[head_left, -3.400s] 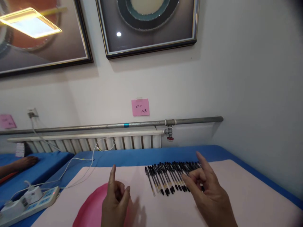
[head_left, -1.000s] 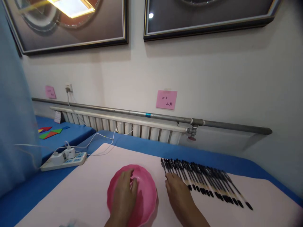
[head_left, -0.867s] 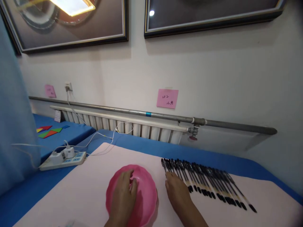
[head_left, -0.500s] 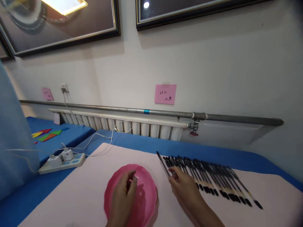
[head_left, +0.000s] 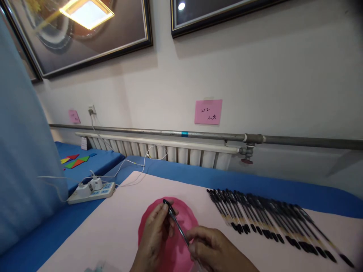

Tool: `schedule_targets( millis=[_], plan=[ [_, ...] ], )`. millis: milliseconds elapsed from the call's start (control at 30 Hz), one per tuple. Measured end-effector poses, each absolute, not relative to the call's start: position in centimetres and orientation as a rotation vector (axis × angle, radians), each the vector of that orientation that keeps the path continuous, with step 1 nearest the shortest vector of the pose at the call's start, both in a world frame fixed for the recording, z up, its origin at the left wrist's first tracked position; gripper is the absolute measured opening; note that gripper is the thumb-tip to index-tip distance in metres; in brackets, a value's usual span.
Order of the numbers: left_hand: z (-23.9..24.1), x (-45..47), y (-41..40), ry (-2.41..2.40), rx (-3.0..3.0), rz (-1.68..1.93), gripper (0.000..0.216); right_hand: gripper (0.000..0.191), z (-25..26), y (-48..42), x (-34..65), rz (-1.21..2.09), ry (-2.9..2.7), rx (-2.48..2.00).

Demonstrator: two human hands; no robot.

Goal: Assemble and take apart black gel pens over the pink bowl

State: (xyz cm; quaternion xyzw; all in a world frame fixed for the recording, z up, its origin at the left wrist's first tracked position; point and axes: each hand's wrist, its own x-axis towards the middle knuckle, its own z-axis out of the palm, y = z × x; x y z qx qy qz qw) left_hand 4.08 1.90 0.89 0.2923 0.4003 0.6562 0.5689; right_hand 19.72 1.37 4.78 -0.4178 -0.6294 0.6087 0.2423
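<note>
Both my hands hold one black pen point(head_left: 176, 223) over the pink bowl point(head_left: 184, 215) at the near middle of the pale pink mat point(head_left: 124, 223). My left hand point(head_left: 154, 241) pinches the pen's far end, by the cap. My right hand point(head_left: 215, 251) is closed round its near end. To the right lies a row of several black pens point(head_left: 269, 223) side by side on the mat, apart from both hands.
A white power strip point(head_left: 92, 189) with plugs and cables lies on the blue cloth point(head_left: 255, 187) at the left. A radiator point(head_left: 159, 151) and a pipe run along the wall. Coloured flat shapes point(head_left: 75, 160) lie on a neighbouring blue table. A blue curtain point(head_left: 22, 162) hangs at left.
My right hand took the leftmost pen from the row and carried it left over the bowl. My left hand rose from the bowl and gripped the pen's other end.
</note>
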Motion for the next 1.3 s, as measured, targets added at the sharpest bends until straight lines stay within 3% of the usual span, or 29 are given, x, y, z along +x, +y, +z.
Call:
schedule_targets(
  millis=[233,433,633,733,900,1000,1100,1300],
  plan=[
    [0.9,3.6,2.0,0.958,0.643,1.548,0.032,0.011,4.7,0.9,19.7,1.567,-1.845,-1.206],
    [1.7,1.4,2.2,1.147,0.671,1.672,0.036,0.01,5.1,1.6,21.1,1.708,-1.992,-1.262],
    [0.6,0.5,2.2,1.896,1.381,1.061,0.019,0.008,6.0,2.5,22.1,1.646,-1.856,-1.261],
    [-0.3,0.9,2.1,2.094,1.612,0.764,0.02,0.006,6.3,2.6,22.2,1.617,-1.792,-1.278],
    [-1.1,1.1,2.2,2.163,1.628,0.676,0.022,0.008,6.2,2.6,22.0,1.609,-1.736,-1.278],
    [-0.3,1.3,2.1,2.031,1.532,0.958,0.027,0.008,5.9,2.6,21.8,1.642,-1.734,-1.268],
    [0.8,2.4,1.9,1.591,1.193,1.253,0.031,0.008,5.6,2.6,21.6,1.69,-1.739,-1.223],
    [1.7,4.4,1.1,0.972,0.819,1.295,0.036,0.011,5.4,2.3,21.3,1.769,-1.8,-1.143]
  ],
)
